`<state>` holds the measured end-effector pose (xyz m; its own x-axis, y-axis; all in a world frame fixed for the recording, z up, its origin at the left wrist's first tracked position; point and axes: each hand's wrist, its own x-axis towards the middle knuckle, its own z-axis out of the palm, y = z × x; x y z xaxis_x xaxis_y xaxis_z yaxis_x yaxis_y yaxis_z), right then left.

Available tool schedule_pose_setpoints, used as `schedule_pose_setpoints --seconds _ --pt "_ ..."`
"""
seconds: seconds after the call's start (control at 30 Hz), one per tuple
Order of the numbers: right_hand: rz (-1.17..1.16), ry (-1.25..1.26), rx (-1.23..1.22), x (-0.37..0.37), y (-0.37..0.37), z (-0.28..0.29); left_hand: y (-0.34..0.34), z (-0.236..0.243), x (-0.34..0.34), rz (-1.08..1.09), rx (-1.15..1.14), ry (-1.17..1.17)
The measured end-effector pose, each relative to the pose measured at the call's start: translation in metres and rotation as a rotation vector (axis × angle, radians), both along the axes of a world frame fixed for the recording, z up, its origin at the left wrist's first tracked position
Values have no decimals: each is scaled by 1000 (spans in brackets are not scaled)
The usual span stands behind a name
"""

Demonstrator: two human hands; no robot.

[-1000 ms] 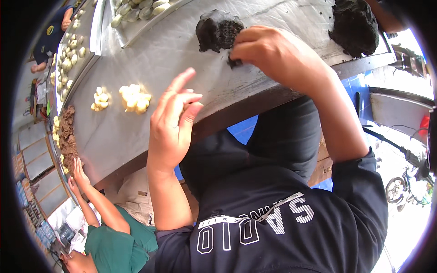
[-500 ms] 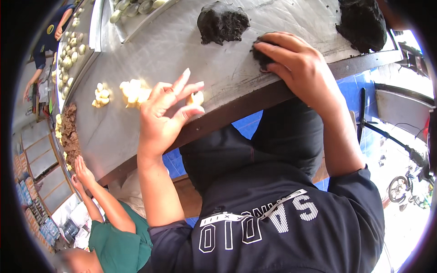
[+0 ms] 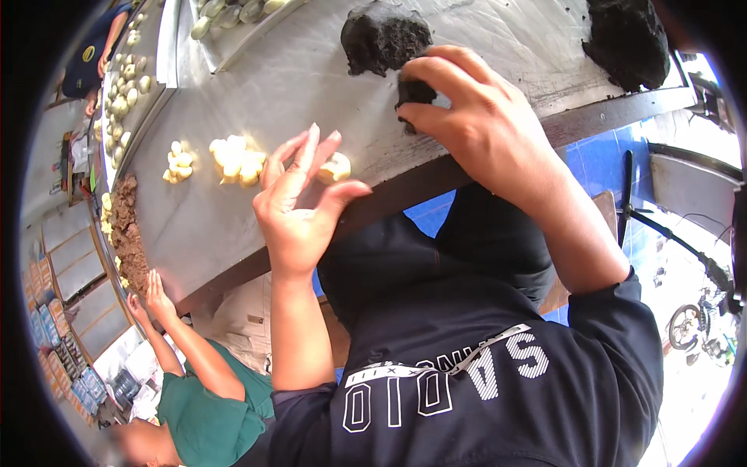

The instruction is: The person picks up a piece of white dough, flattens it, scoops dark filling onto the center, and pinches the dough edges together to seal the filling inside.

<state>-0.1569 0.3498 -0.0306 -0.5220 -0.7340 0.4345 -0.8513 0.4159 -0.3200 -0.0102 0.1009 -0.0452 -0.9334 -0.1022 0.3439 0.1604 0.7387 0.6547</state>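
The steel table (image 3: 210,226) is busy at its far side: two trays (image 3: 253,37) of pale green ovals, a big dark mound (image 3: 385,39), and another mound (image 3: 626,43) toward the right end. Left of centre sit a small yellow cluster (image 3: 179,162) and a larger cluster (image 3: 237,159); a brown mass (image 3: 128,233) lies along the left end, near the hands of a co-worker in green (image 3: 214,412). Another person in dark blue (image 3: 85,66) stands beyond.

The left hand (image 3: 299,214) covers part of a yellow lump (image 3: 336,168) by the near edge (whether it touches the lump, I cannot tell). Its fingers are spread, thumb wide of them, with nothing gripped.

The right hand (image 3: 478,117) holds a dark piece (image 3: 416,92) between thumb and fingers, just below the middle mound; whether the piece rests on the table is unclear. It is black, matte and uneven, like the mounds, with a smaller bit just under it. The yellow lumps look smooth and rounded.

White lettering and a printed band cross the wearer's black shirt (image 3: 467,311) (upside down here). The dark blue shirt bears a yellowish badge. Stacked packs (image 3: 85,389) at lower left are too small to read.
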Motion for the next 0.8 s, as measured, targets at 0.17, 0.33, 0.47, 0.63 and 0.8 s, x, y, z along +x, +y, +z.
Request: schedule_pose_setpoints --seconds 0.17,0.33,0.47,0.63,0.8 --pt "17 101 47 -21 3 7 19 3 1 51 54 -109" --pt "30 80 4 -24 -13 -1 0 0 7 9 117 49" --pt "100 -98 101 -19 -1 4 -4 11 -3 15 -187 -39" --pt "146 -156 -139 -17 9 -5 -20 37 -31 27 258 -402" --pt "166 -172 -135 -15 5 -5 9 23 -61 -19 -795 -160"
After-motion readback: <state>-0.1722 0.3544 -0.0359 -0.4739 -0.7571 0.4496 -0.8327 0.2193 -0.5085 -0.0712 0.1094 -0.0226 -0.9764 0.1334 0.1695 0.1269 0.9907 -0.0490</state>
